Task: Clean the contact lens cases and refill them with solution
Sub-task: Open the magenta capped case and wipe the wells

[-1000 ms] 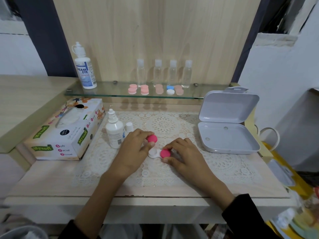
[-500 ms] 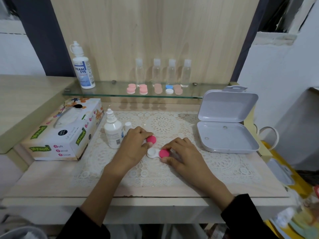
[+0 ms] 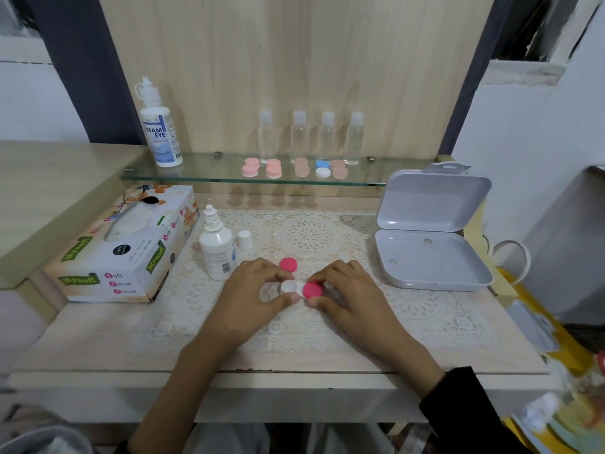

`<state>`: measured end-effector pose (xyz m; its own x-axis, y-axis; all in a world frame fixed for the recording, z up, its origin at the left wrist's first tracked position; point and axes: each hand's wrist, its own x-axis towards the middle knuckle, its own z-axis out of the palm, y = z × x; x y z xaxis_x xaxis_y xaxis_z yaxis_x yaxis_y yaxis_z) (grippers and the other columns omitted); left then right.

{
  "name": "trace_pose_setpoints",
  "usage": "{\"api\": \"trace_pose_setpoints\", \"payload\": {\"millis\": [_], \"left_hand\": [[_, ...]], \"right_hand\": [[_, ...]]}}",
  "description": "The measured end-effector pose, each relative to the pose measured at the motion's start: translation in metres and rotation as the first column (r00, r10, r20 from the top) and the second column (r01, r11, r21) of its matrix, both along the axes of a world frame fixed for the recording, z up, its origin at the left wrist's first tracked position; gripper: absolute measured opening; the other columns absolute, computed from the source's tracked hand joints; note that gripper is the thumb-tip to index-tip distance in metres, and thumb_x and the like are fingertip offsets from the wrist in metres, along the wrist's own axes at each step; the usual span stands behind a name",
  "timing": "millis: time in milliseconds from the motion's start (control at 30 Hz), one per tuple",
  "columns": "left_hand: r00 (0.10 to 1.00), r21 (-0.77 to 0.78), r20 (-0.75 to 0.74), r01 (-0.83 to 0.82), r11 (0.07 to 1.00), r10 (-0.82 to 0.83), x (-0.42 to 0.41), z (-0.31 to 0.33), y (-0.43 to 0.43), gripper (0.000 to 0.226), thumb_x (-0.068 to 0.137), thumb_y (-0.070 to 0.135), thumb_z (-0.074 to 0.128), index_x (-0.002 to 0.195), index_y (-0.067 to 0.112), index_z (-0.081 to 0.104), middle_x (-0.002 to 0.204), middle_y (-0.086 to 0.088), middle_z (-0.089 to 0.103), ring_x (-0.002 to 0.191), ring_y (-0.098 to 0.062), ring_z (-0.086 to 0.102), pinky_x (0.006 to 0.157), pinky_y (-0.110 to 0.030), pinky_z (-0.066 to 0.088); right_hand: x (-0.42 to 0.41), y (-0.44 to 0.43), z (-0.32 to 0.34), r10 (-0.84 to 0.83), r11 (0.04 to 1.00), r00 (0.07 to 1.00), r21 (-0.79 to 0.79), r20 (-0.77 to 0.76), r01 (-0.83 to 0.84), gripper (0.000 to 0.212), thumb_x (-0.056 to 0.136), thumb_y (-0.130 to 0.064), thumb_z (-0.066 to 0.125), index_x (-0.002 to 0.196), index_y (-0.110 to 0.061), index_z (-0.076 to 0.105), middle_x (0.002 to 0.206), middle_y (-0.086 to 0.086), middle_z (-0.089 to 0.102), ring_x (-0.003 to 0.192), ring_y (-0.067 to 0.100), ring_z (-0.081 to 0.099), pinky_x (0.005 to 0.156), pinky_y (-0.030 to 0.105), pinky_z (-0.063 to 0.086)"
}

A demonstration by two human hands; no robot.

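In the head view, the lens case (image 3: 291,287) lies on the lace mat (image 3: 425,309), long axis left to right between the hands. Its open white well is pinched by the left hand (image 3: 248,290). The pink cap (image 3: 312,290) on the other well is gripped by the right hand (image 3: 353,290). A loose cap (image 3: 288,264) lies just behind, nearer the left fingers.

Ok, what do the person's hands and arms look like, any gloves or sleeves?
No gloves, rings or watch show on the left hand or right hand. A plain black sleeve covers the right arm, ending above the wrist. The left forearm is uncovered almost to the frame's bottom edge.
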<state>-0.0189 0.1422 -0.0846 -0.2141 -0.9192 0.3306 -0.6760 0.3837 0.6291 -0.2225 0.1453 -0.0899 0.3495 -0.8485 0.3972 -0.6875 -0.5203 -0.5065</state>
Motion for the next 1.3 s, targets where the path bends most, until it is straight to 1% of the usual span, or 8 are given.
{"api": "trace_pose_setpoints", "payload": {"millis": [167,267,400,500,700,900,1100,1300], "left_hand": [[1.0,-0.041,0.002,-0.03,0.999,0.03,-0.003,-0.001,0.0,0.051,0.065,0.067,0.053,0.096,0.03,0.07,0.091,0.018,0.06,0.094,-0.003,0.052,0.083,-0.023,0.041],[0.999,-0.046,-0.001,-0.035,0.998,0.035,-0.002,-0.002,0.0,0.05,0.065,0.067,0.053,0.094,0.031,0.07,0.09,0.017,0.061,0.093,-0.002,0.052,0.081,-0.021,0.041],[0.999,-0.049,-0.024,-0.042,0.998,0.041,-0.002,-0.002,-0.001,0.04,0.067,0.061,0.065,0.091,0.029,0.071,0.088,0.016,0.062,0.091,-0.004,0.054,0.08,-0.023,0.042],[0.998,-0.065,-0.037,-0.056,0.996,0.054,-0.004,-0.002,0.0,0.026,0.071,0.04,0.08,0.09,0.025,0.073,0.088,0.014,0.063,0.091,-0.006,0.055,0.081,-0.026,0.044],[0.997,-0.059,-0.065,-0.049,0.997,0.046,-0.005,-0.002,-0.001,0.027,0.07,0.039,0.08,0.092,0.024,0.074,0.09,0.015,0.064,0.092,-0.008,0.056,0.083,-0.029,0.045],[0.996,-0.06,-0.071,-0.057,0.997,0.052,-0.005,-0.003,0.0,0.026,0.071,0.035,0.081,0.093,0.023,0.074,0.089,0.015,0.065,0.092,-0.007,0.056,0.083,-0.028,0.045],[0.997,-0.072,-0.062,-0.055,0.996,0.051,-0.006,-0.003,0.0,0.027,0.071,0.035,0.08,0.094,0.023,0.075,0.09,0.015,0.065,0.092,-0.007,0.056,0.083,-0.027,0.045],[0.996,-0.071,-0.078,-0.058,0.996,0.052,-0.005,-0.004,0.0,0.031,0.07,0.042,0.079,0.095,0.024,0.074,0.09,0.015,0.065,0.092,-0.006,0.056,0.084,-0.029,0.046]], "right_hand": [[0.001,0.001,0.002,-0.042,0.999,0.998,0.012,0.038,0.041,0.044,0.078,-0.059,0.06,0.106,-0.025,0.063,0.098,-0.018,0.054,0.094,0.004,0.045,0.08,0.023,0.04],[0.003,-0.001,0.003,-0.083,0.995,0.989,0.069,0.122,0.075,0.045,0.071,-0.063,0.066,0.095,-0.025,0.063,0.094,-0.018,0.054,0.093,0.003,0.047,0.077,0.022,0.041],[0.003,-0.004,0.003,-0.053,0.998,0.996,0.044,0.07,0.05,0.033,0.076,-0.053,0.068,0.089,-0.023,0.064,0.092,-0.014,0.055,0.093,0.008,0.047,0.079,0.027,0.042],[0.004,-0.006,0.005,-0.034,0.999,0.999,0.022,0.025,0.033,0.025,0.081,-0.047,0.068,0.088,-0.024,0.062,0.092,-0.015,0.056,0.09,0.006,0.045,0.075,0.028,0.041],[0.003,-0.008,0.007,0.016,1.0,1.0,0.015,0.006,-0.016,0.032,0.081,-0.05,0.061,0.089,-0.019,0.065,0.091,-0.011,0.056,0.089,0.01,0.049,0.075,0.03,0.043],[0.008,-0.009,0.007,0.01,1.0,0.998,0.021,0.054,-0.011,0.02,0.079,-0.032,0.071,0.082,-0.014,0.062,0.085,-0.01,0.05,0.078,0.008,0.047,0.066,0.018,0.034],[0.011,-0.008,0.006,0.031,0.999,0.998,0.022,0.06,-0.033,0.013,0.08,-0.018,0.073,0.088,-0.009,0.069,0.087,-0.008,0.051,0.072,0.003,0.049,0.062,0.012,0.036],[0.007,-0.005,0.0,0.069,0.996,0.995,0.044,0.071,-0.072,0.025,0.082,-0.003,0.062,0.105,-0.012,0.07,0.099,-0.009,0.054,0.091,0.002,0.05,0.077,0.011,0.038]]}}
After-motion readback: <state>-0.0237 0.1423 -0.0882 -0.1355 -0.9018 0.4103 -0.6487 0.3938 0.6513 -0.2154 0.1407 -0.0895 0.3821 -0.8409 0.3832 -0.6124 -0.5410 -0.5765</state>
